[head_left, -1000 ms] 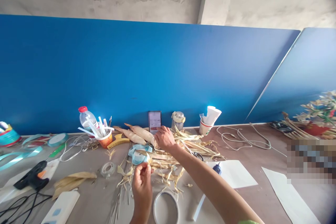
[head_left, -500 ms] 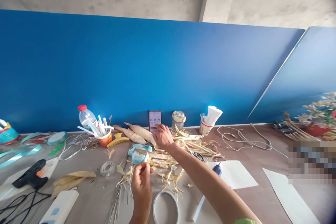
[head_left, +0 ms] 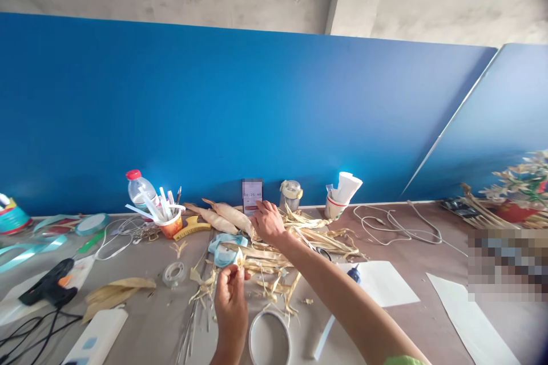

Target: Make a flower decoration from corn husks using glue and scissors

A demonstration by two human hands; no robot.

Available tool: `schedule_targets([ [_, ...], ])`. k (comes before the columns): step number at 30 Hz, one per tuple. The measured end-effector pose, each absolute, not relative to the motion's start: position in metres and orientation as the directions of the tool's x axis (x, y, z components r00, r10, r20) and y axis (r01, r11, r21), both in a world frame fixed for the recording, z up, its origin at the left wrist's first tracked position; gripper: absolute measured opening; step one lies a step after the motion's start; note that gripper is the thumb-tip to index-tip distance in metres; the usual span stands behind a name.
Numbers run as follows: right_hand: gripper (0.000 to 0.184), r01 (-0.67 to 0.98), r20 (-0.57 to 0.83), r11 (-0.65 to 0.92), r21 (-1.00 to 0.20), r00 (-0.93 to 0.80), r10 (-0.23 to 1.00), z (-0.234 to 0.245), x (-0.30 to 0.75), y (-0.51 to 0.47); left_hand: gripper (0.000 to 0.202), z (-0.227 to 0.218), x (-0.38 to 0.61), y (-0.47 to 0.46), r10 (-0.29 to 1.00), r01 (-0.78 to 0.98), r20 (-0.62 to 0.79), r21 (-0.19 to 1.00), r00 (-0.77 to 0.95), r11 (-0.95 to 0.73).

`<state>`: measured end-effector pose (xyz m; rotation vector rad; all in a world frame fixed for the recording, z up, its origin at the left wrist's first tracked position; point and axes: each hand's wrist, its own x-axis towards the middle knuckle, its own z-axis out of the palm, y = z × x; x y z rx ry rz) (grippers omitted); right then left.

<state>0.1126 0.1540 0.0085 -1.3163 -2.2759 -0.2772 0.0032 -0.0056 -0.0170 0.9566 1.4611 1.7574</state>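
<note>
My left hand (head_left: 230,300) is raised over the near part of the table, its fingers pinched on a small piece of dried corn husk (head_left: 238,263). My right hand (head_left: 266,220) reaches far across the table and rests on the pile of dried corn husks (head_left: 299,238), fingers curled at the end of a husk-wrapped cob (head_left: 229,215). A phone (head_left: 252,194) stands against the blue partition just behind that hand. A light blue ribbon roll (head_left: 223,250) lies between my two hands.
A cup of white sticks (head_left: 169,220) and a water bottle (head_left: 139,188) stand at the back left. A black glue gun (head_left: 47,287), a tape roll (head_left: 173,274), a round white lid (head_left: 269,342), white paper sheets (head_left: 379,282) and a white cable (head_left: 394,222) lie on the table.
Almost nothing has moved. My right hand has shifted slightly on the husk pile, and the view has tilted a little.
</note>
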Motion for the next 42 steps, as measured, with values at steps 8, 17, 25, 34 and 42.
schedule_targets([
  [8, 0.032, 0.846, 0.501, 0.529, -0.074, -0.427, 0.753, 0.006, 0.107, 0.153, 0.038, -0.013, 0.003, -0.006, 0.845, -0.052, 0.119, 0.984, -0.521, -0.170],
  [17, 0.031, 0.831, 0.507, 0.539, -0.141, -0.407, 0.760, 0.008, 0.106, 0.150, 0.039, -0.015, 0.003, -0.006, 0.845, -0.070, 0.103, 0.984, -0.525, -0.164],
  [25, 0.018, 0.809, 0.514, 0.538, -0.237, -0.365, 0.776, 0.014, 0.108, 0.110, 0.037, -0.019, 0.003, -0.006, 0.856, -0.090, 0.115, 0.979, -0.504, -0.185],
  [34, 0.018, 0.326, 0.259, 0.306, -0.894, -0.180, 0.949, 0.033, 0.112, 0.013, 0.025, -0.013, 0.008, -0.008, 0.898, -0.094, 0.149, 0.974, -0.414, -0.205],
  [42, 0.021, 0.134, 0.255, 0.259, -0.956, -0.050, 0.966, 0.029, 0.106, -0.010, 0.019, -0.010, 0.009, -0.013, 0.937, -0.081, 0.165, 0.977, -0.307, -0.198],
])
